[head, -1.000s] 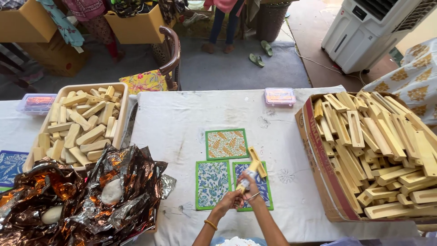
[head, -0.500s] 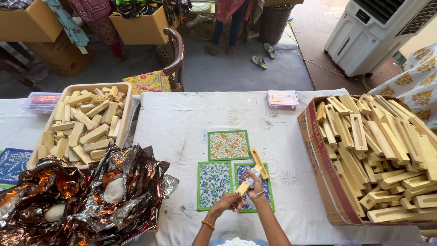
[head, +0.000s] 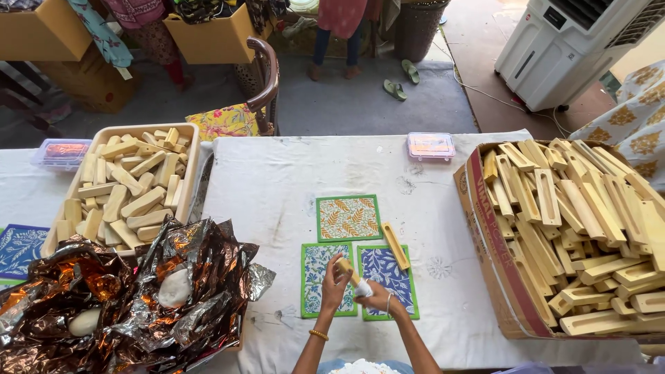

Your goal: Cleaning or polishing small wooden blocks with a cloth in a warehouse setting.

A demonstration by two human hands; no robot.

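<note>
The left hand [head: 334, 285] is closed around the upper part of a short wooden block [head: 346, 270], holding it tilted over the printed cloth squares. The right hand [head: 374, 296] grips a white wad [head: 363, 288], perhaps cloth, pressed to the block's lower end. Both hands work just above the blue square [head: 386, 280] and the teal square [head: 324, 277], so anything on the wad could smear onto the prints if the block slips or dips. A second, longer wooden piece [head: 396, 246] lies loose beside the blue square and touching the orange square [head: 348, 217]; a sideways sweep of the right wrist could knock it. Bare tablecloth [head: 270, 180] lies farther out. To the right a full cardboard box [head: 485, 256] of wooden pieces walls the space; to the left crinkled foil [head: 138, 291] crowds in.
</note>
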